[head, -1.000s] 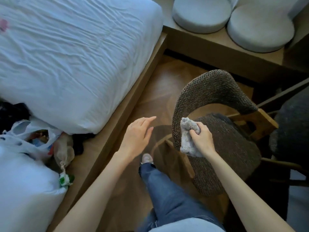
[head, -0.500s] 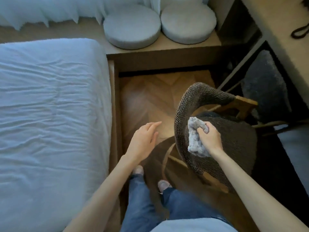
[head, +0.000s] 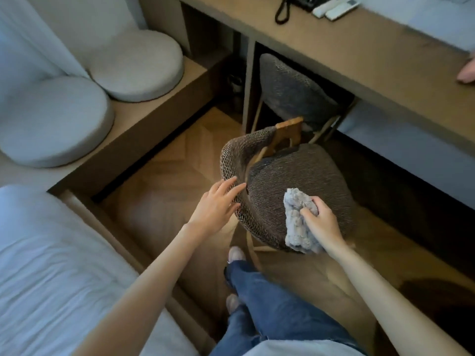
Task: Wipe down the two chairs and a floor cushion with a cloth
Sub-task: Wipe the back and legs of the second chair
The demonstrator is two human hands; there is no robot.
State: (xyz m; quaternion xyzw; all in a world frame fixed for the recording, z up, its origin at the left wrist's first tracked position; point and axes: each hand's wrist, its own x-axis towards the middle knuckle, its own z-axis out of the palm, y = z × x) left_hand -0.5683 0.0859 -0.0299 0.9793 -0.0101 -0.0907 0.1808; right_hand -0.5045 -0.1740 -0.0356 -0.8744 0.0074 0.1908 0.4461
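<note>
**Cloth on the seat, chair held steady**

Our right hand clenches the bunched grey cloth and presses it onto the near edge of the seat of the chair, which stands pulled out on the wooden floor. Our left hand, fingers straight and grasping nothing, lies against the curved backrest. We judge that this keeps the chair from sliding under the rubbing. The second chair sits tucked under the tabletop. Two round floor cushions lie on the low platform, well apart from the cloth.

A hotel-style bedroom: white bed, long desk with telephone.
</note>
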